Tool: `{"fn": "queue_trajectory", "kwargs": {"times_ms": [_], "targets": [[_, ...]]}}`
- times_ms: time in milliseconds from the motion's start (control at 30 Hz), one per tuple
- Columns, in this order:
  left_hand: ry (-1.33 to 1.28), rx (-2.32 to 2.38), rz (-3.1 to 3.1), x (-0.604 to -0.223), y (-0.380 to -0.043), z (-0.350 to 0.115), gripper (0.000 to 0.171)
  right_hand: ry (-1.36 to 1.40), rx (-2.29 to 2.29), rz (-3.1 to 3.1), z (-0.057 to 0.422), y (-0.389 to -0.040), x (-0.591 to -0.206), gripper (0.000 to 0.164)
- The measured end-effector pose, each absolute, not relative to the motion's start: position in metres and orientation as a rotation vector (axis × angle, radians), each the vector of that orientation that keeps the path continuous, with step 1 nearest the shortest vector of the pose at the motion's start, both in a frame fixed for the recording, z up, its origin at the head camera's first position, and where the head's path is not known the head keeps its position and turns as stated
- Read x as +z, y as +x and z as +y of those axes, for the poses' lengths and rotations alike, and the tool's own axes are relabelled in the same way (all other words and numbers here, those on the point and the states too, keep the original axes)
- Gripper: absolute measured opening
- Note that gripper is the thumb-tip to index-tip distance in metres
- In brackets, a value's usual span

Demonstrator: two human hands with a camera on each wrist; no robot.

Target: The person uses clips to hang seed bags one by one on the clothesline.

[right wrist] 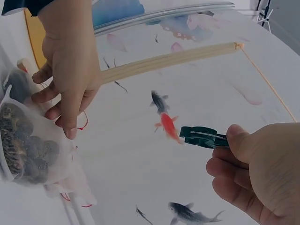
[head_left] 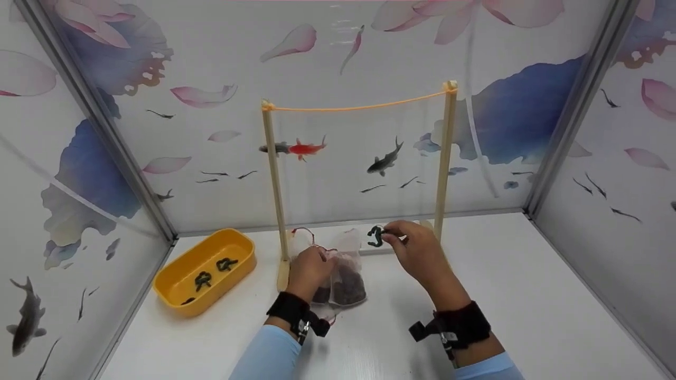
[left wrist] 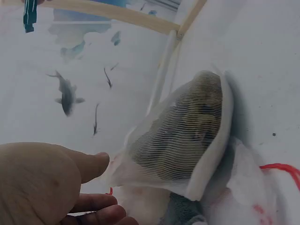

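Observation:
My right hand (head_left: 422,253) pinches a dark green clip (right wrist: 204,137) between thumb and fingers, raised near the right post. At the mesh drawstring bags, my left hand (head_left: 311,272) reaches over their upper ends, its thumb and fingers apart. One white mesh bag (left wrist: 183,131) with dark lumpy contents lies just beyond the left fingertips; whether they touch it cannot be told. Another bag (head_left: 321,295) is partly hidden behind the left hand in the head view. Red cords (head_left: 303,230) trail from the bags.
A yellow basket (head_left: 163,279) at the left holds several dark green clips (head_left: 226,264). Two wooden posts (head_left: 445,158) stand at the back, with an orange string (head_left: 359,108) tied between their tops. Walls with fish and lotus prints enclose the white table (head_left: 528,295).

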State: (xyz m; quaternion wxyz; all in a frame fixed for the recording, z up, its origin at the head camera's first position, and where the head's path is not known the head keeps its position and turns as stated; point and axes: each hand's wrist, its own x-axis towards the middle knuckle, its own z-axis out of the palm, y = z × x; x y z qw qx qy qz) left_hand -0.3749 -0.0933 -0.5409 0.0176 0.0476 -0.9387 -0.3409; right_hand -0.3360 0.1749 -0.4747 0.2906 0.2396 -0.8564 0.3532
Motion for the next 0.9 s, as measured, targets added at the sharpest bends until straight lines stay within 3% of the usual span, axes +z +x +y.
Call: {"fn": "queue_trajectory", "kwargs": {"times_ms": [167, 333, 567, 733, 900], "targets": [[0.101, -1.091, -2.916, -0.546, -0.381, -0.091, 0.041, 0.590, 0.977, -2.318, 0.177, -0.340, -0.479, 0.007], [0.015, -1.236, -2.860, -0.538, -0.371, -0.087, 0.017, 0.552, 1.049, -2.317, 0.181, -0.343, -0.479, 0.008], [-0.124, -1.509, -2.643, -0.504, -0.357, -0.082, 0.015, 0.474, 1.205, -2.224, 0.186, -0.346, -0.469, 0.010], [-0.231, -1.431, -2.450, -0.456, -0.367, -0.084, 0.015, 0.515, 1.172, -2.131, 0.186, -0.358, -0.430, 0.013], [-0.318, -1.283, -2.315, -0.393, -0.389, -0.090, 0.016, 0.624, 1.064, -2.044, 0.178, -0.372, -0.358, 0.018]]}}
